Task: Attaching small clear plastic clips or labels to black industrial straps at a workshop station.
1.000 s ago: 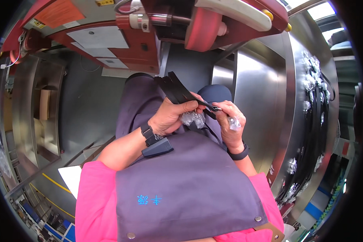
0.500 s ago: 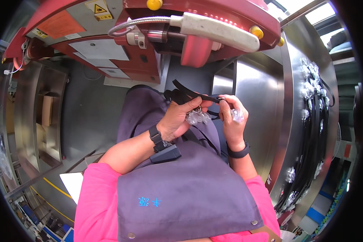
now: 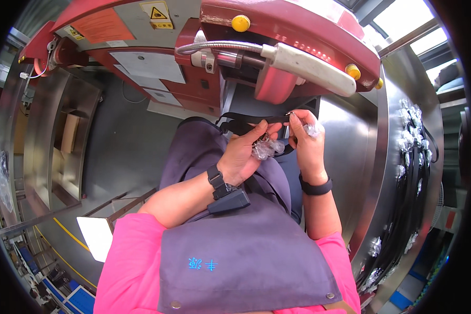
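Observation:
A black strap (image 3: 252, 119) stretches between my two hands above my lap. My left hand (image 3: 242, 156) is closed on its looped part, thumb on top. Crumpled clear plastic wrap (image 3: 268, 148) bunches at these fingers, partly covering a metal fitting. My right hand (image 3: 307, 149) pinches the strap near a small shiny metal piece, between thumb and fingers. A second bit of clear plastic (image 3: 312, 130) shows by the right fingers. Part of the strap hangs behind my hands, and the palm side of my grip is hidden.
Ahead stands a red machine (image 3: 298, 31) with a pinkish roller (image 3: 275, 83) and a pale handle bar (image 3: 314, 68). On the right, several black straps (image 3: 411, 183) with plastic-wrapped ends lie along a steel table (image 3: 369, 188). A steel shelf (image 3: 52, 152) stands left, holding a cardboard piece (image 3: 69, 134).
The strap's upper end has swung down from a raised slant to nearly level. Both hands keep their hold. The whole view has shifted a little, moving the machine right and down in the picture.

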A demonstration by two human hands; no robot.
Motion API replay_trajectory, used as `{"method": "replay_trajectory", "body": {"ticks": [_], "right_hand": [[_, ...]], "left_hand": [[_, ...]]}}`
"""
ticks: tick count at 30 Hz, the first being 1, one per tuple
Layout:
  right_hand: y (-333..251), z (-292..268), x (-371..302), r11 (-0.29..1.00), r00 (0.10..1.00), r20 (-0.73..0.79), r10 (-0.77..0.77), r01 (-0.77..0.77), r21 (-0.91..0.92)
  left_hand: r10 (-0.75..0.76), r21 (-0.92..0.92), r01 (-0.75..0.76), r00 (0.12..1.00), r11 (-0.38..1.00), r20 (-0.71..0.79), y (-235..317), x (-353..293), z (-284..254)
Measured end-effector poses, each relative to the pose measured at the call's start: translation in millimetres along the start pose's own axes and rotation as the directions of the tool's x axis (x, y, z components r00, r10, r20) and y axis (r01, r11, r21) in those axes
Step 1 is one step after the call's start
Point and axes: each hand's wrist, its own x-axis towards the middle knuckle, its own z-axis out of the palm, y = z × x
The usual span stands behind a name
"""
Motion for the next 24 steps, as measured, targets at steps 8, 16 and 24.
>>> {"method": "replay_trajectory", "body": {"ticks": [8, 16, 24], "right_hand": [[6, -3, 18, 0.984, 0.995, 0.037, 0.096, -0.1, 0.144], [5, -2, 26, 0.978, 0.992, 0.031, 0.125, -0.128, 0.165], [10, -2, 33, 0.976, 0.99, 0.042, 0.133, -0.138, 0.165]], "left_hand": [[0.017, -0.017, -0.017, 1.0, 1.0, -0.023, 0, 6, 1], [0.028, -0.043, -0.03, 0.998, 0.999, -0.052, -1, 11, 3], [0.045, -0.051, -0.047, 0.999, 0.998, -0.031, -2, 15, -2]]}}
